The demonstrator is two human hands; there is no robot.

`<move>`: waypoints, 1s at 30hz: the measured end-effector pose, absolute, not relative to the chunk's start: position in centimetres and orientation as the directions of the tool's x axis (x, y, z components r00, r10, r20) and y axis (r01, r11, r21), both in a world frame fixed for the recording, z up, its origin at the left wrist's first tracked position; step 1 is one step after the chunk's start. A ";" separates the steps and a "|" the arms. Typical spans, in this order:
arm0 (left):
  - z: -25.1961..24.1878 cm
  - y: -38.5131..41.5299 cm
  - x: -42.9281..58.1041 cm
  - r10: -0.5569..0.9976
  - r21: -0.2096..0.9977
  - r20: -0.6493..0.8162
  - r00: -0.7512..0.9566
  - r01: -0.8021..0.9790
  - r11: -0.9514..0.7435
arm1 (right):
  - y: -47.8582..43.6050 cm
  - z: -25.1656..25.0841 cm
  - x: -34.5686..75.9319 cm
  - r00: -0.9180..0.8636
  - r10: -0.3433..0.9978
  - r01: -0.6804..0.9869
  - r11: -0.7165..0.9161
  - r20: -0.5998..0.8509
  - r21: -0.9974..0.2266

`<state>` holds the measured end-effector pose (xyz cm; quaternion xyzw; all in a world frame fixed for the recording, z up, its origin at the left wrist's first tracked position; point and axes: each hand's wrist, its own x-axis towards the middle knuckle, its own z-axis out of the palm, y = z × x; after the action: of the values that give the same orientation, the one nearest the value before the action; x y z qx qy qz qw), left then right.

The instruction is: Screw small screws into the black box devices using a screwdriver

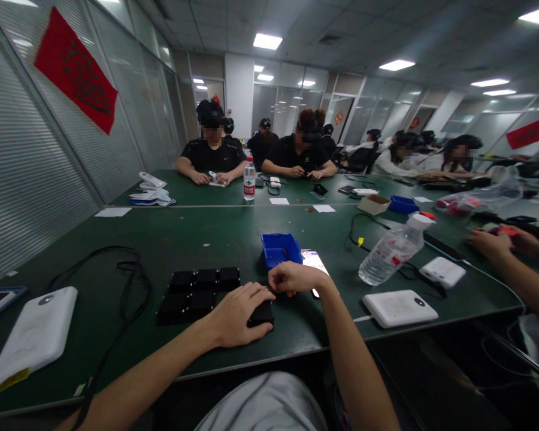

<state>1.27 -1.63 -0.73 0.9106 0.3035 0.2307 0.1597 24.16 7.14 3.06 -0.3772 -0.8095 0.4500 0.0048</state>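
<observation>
My left hand (242, 314) lies over a black square box (261, 315) near the table's front edge, thumb on its near side and fingers along its far side. At the box's far right corner, my right hand (294, 278) is closed in a pinch; whatever its fingertips hold is hidden. Left of my hands, several similar black boxes (206, 279) sit in two rows, small shiny spots at their corners. A blue plastic tray (281, 250) with small bits inside stands just beyond my right hand. Partly behind that wrist lies a lit phone (315, 263).
On the right are a water bottle (393, 250), a white power bank (400, 308) and a neighbour's hands (494, 242). Leftward lie another white power bank (36, 335) and a looping black cable (128, 269). People sit across the green table (233, 221).
</observation>
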 end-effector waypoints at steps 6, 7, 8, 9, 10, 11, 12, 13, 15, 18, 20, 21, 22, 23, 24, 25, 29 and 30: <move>-0.6 -1.8 1.2 0.612 0.435 0.328 0.720 0.460 -0.774 | 7.2 3.1 24.2 -0.725 0.558 0.630 0.299 -0.404 -0.717; -0.6 -1.8 1.2 0.611 0.436 0.328 0.721 0.458 -0.775 | 7.2 3.1 24.2 -0.723 0.562 0.628 0.292 -0.402 -0.721; -0.6 -1.8 1.2 0.609 0.435 0.329 0.721 0.457 -0.776 | 7.1 3.1 24.3 -0.723 0.564 0.624 0.286 -0.399 -0.727; -0.6 -1.8 1.2 0.608 0.435 0.332 0.721 0.455 -0.777 | 7.1 3.1 24.3 -0.726 0.564 0.617 0.280 -0.394 -0.735; -0.7 -1.8 1.2 0.604 0.433 0.335 0.723 0.452 -0.780 | 7.1 3.1 24.3 -0.732 0.561 0.607 0.277 -0.388 -0.745; -0.7 -1.8 1.2 0.601 0.431 0.338 0.724 0.448 -0.783 | 7.0 3.2 24.4 -0.741 0.555 0.594 0.278 -0.378 -0.755; -0.7 -1.7 1.2 0.597 0.428 0.340 0.726 0.446 -0.786 | 7.0 3.2 24.4 -0.751 0.550 0.579 0.285 -0.365 -0.764; -0.7 -1.7 1.2 0.594 0.426 0.343 0.727 0.444 -0.789 | 7.0 3.2 24.5 -0.761 0.547 0.565 0.296 -0.348 -0.770; -0.8 -1.7 1.2 0.592 0.422 0.345 0.729 0.443 -0.791 | 6.9 3.3 24.7 -0.779 0.541 0.540 0.323 -0.316 -0.778; -0.8 -1.8 1.1 0.597 0.429 0.335 0.729 0.446 -0.785 | 6.9 3.4 25.0 -0.799 0.524 0.518 0.351 -0.295 -0.780; -0.8 -1.8 1.1 0.604 0.437 0.328 0.727 0.450 -0.779 | 7.0 3.4 25.1 -0.811 0.508 0.504 0.357 -0.290 -0.786; -0.9 -1.8 1.1 0.606 0.439 0.327 0.725 0.451 -0.777 | 7.0 3.4 25.1 -0.816 0.501 0.499 0.361 -0.287 -0.788; -0.9 -1.7 1.1 0.609 0.441 0.327 0.723 0.453 -0.775 | 7.0 3.4 25.1 -0.818 0.497 0.499 0.367 -0.288 -0.785; -0.9 -1.7 1.1 0.609 0.442 0.327 0.723 0.453 -0.774 | 7.0 3.3 25.0 -0.817 0.498 0.506 0.375 -0.292 -0.776; -0.9 -1.7 1.1 0.610 0.443 0.328 0.722 0.453 -0.774 | 7.1 3.3 25.0 -0.811 0.502 0.520 0.387 -0.299 -0.761; -0.9 -1.7 1.1 0.608 0.443 0.329 0.723 0.451 -0.775 | 7.1 3.3 24.9 -0.804 0.506 0.539 0.400 -0.311 -0.741; -1.0 -1.7 1.1 0.613 0.439 0.324 0.721 0.460 -0.772 | 7.2 3.4 24.7 -0.789 0.506 0.583 0.440 -0.348 -0.683; -0.9 -1.7 1.1 0.614 0.437 0.322 0.721 0.462 -0.772 | 7.2 3.4 24.7 -0.787 0.508 0.588 0.448 -0.349 -0.674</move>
<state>1.08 -1.73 -0.94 0.9128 0.2946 0.2297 0.1653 24.74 7.19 3.44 -0.3225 -0.8496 0.4145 -0.0478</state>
